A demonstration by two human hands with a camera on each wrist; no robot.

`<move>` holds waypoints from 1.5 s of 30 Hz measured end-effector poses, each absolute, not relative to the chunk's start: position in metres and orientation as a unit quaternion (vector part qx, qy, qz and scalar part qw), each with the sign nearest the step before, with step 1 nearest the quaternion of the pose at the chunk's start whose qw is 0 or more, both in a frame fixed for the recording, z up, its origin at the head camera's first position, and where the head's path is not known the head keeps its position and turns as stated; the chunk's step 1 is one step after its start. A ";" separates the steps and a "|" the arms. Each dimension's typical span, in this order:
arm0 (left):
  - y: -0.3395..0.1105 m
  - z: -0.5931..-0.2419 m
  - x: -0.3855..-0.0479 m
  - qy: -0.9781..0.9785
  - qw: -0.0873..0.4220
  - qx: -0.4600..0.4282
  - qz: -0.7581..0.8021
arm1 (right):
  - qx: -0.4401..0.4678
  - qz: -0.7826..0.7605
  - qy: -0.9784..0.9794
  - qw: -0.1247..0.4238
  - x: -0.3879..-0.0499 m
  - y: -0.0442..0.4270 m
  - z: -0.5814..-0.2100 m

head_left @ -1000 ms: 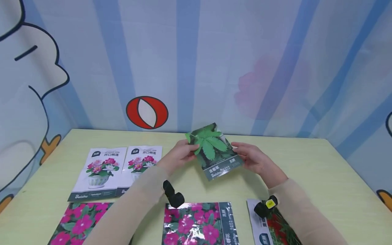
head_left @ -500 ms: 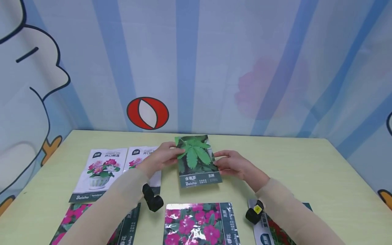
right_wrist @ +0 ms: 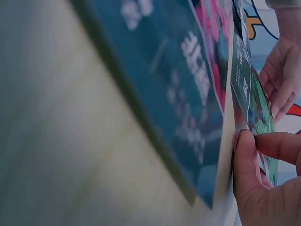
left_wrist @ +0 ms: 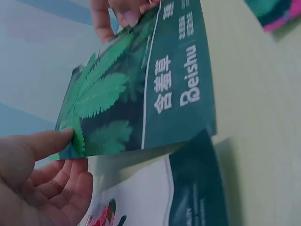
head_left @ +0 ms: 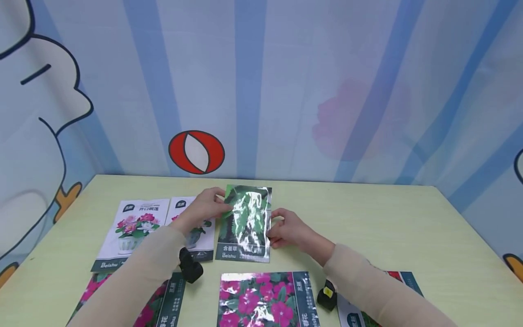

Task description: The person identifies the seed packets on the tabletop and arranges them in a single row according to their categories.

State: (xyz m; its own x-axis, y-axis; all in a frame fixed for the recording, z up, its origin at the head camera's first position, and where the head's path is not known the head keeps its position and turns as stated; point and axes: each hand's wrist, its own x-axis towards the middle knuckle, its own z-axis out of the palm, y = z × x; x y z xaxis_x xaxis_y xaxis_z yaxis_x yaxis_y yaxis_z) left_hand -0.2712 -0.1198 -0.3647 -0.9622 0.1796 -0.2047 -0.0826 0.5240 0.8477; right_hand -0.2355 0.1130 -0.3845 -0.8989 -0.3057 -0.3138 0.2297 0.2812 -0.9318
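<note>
A seed packet (head_left: 245, 222) with a green leaf picture and a dark lower band lies almost flat, low over the table, glare across its front. My left hand (head_left: 204, 210) pinches its left edge; in the left wrist view the thumb (left_wrist: 54, 141) is on top and curled fingers are beneath. My right hand (head_left: 290, 230) pinches the opposite edge between thumb and finger, seen close in the right wrist view at the packet's edge (right_wrist: 261, 113). Just left of it lies a white packet with potted pink flowers (head_left: 204, 245), partly hidden by my left hand and wrist.
Another white flower packet (head_left: 136, 222) lies further left. Nearer the front are a pink-flower packet (head_left: 261, 299), a second one (head_left: 149, 313) under my left sleeve, and a red-flower packet (head_left: 404, 279) partly covered by my right sleeve. A striped curtain (head_left: 286, 91) stands behind the table (head_left: 367, 213).
Both hands have carried the green leaf packet leftward and down, from a raised tilt to nearly flat and straight beside the white packets. Both hands keep hold of its edges.
</note>
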 end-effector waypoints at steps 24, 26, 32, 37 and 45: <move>-0.133 -0.363 -0.274 0.912 0.102 0.026 0.396 | -0.005 -0.512 0.838 0.188 -0.241 0.094 -0.380; -0.135 -0.364 -0.276 0.915 0.094 0.023 0.392 | -0.001 -0.513 0.836 0.194 -0.242 0.094 -0.380; -0.139 -0.364 -0.278 0.915 0.097 0.008 0.391 | 0.003 -0.507 0.838 0.203 -0.245 0.094 -0.378; -0.140 -0.365 -0.276 0.912 0.103 -0.001 0.398 | 0.004 -0.502 0.839 0.211 -0.246 0.093 -0.378; -0.149 -0.356 -0.273 0.916 0.106 0.008 0.388 | 0.002 -0.501 0.840 0.206 -0.244 0.092 -0.378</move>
State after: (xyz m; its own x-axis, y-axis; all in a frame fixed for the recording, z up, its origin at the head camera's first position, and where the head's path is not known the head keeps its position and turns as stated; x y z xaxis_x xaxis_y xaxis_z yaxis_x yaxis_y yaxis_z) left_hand -0.2729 -0.1492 -0.3562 -0.9776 0.0957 -0.1875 -0.0682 0.6987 0.7122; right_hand -0.2443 0.0920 -0.3782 -0.9148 -0.2029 -0.3493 0.2107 0.4980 -0.8412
